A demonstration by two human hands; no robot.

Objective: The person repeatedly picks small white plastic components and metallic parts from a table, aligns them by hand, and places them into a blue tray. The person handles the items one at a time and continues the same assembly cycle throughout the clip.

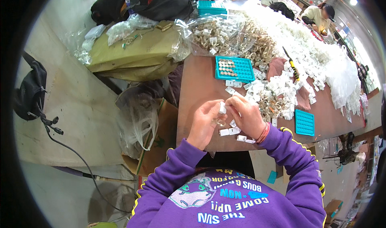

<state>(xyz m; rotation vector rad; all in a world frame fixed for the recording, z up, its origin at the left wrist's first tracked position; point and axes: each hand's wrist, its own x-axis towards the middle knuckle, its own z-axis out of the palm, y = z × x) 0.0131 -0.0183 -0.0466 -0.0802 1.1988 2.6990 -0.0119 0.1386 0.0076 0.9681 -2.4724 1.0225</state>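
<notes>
Purple sleeves (299, 163) are framing the work as left hand (205, 121) and right hand (247, 115) are pinching one small white clip (222, 107) together, apparently assembling it; next calls for steady fingertip alignment above the desk (197, 87).

The brown table (201, 83) ran from near to far right. Near its near edge lay a few small white plastic pieces (232, 130). Farther on sat a teal tray (234, 68) holding small round parts; a second teal tray (304, 122) lay right. A heap of white pieces (277, 85) and clear bags (217, 35) covered the far end.
</notes>
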